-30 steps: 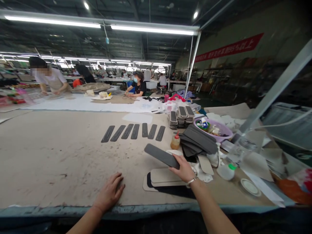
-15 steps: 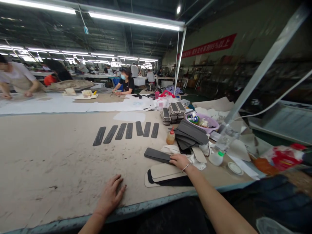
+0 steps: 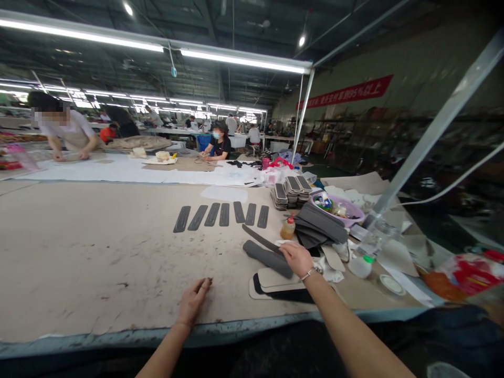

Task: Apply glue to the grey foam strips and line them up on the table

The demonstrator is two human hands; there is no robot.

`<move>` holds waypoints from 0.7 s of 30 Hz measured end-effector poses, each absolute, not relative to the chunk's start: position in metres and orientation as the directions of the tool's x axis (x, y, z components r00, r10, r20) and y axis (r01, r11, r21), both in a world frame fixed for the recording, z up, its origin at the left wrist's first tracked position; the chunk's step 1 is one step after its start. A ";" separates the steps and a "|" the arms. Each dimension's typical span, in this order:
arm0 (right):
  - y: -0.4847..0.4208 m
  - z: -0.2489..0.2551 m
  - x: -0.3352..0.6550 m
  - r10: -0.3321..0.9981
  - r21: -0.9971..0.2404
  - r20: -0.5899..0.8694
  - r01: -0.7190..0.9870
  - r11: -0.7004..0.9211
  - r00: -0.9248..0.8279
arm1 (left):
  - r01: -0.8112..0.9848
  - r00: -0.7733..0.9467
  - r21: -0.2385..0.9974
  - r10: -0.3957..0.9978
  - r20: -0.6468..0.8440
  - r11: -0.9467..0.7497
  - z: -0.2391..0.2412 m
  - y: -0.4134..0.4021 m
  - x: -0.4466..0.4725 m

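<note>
My right hand (image 3: 296,258) is closed on two long dark grey strips (image 3: 266,256), one thick and one thin, held just above the brown work table (image 3: 98,257). Under that hand lie beige and black flat templates (image 3: 275,283). My left hand (image 3: 192,303) rests near the table's front edge, fingers together and pointing forward, holding nothing. A row of several dark grey strips (image 3: 222,215) lies flat in the middle of the table, beyond both hands.
Right of my hand are a pile of grey pieces (image 3: 321,226), a glue bottle (image 3: 287,228), stacked strips (image 3: 292,190), a purple basin (image 3: 338,207), a clear plastic bottle (image 3: 372,244) and a lid (image 3: 391,285). Other people work at far tables (image 3: 118,168). A slanted metal post (image 3: 433,131) rises on the right.
My right hand shifted slightly right and now holds a second, thin strip alongside the thick one. My left hand has drawn its fingers together and moved a little right.
</note>
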State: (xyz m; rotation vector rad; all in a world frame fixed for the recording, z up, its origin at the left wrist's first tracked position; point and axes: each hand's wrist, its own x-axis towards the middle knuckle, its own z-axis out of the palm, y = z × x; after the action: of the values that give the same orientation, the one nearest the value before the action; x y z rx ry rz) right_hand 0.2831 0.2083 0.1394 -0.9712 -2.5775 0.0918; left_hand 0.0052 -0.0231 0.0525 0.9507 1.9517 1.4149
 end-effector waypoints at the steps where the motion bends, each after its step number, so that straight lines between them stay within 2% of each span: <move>1: 0.196 0.144 0.275 0.603 -0.191 0.345 0.575 0.796 -0.720 | 0.062 -0.627 0.979 0.771 -0.113 0.195 0.061 -0.023 0.006; 4: 0.157 0.145 0.248 0.448 -0.173 0.348 0.413 0.894 -0.824 | -0.360 -0.534 0.924 0.782 -0.320 0.132 0.091 -0.022 0.007; 6: 0.133 0.137 0.234 0.301 -0.141 0.329 0.269 0.953 -0.895 | -0.502 -0.432 0.854 0.817 -0.382 0.134 0.105 -0.024 0.007; 8: 0.116 0.125 0.223 0.148 -0.107 0.303 0.121 0.987 -0.941 | -0.533 -0.442 0.830 0.782 -0.440 0.165 0.109 -0.027 0.001; 11: 0.113 0.108 0.215 0.044 -0.104 0.338 0.009 0.995 -0.940 | -0.378 -0.564 0.886 0.693 -0.450 0.268 0.097 -0.035 -0.016; 13: 0.128 0.103 0.218 0.134 -0.166 0.432 0.067 0.984 -0.892 | -0.199 -0.637 0.926 0.676 -0.370 0.320 0.083 -0.041 -0.030; 15: 0.156 0.102 0.226 0.406 -0.317 0.538 0.269 0.909 -0.738 | 0.012 -0.729 0.931 0.641 -0.241 0.364 0.070 -0.047 -0.041; 17: 0.195 0.103 0.237 0.701 -0.505 0.562 0.489 0.712 -0.440 | 0.228 -0.808 0.859 0.582 -0.095 0.458 0.060 -0.052 -0.046; 19: 0.238 0.103 0.249 0.825 -0.600 0.528 0.599 0.531 -0.203 | 0.380 -0.830 0.745 0.558 0.012 0.549 0.052 -0.056 -0.046; 21: 0.276 0.101 0.258 0.881 -0.649 0.468 0.649 0.397 -0.071 | 0.451 -0.817 0.695 0.572 0.068 0.560 0.047 -0.058 -0.042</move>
State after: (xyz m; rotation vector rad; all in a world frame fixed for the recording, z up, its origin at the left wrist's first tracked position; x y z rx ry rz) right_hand 0.2585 0.2757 0.1008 -1.3298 -1.7973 0.3405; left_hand -0.0423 -0.0579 0.0471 0.8684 2.6259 1.0981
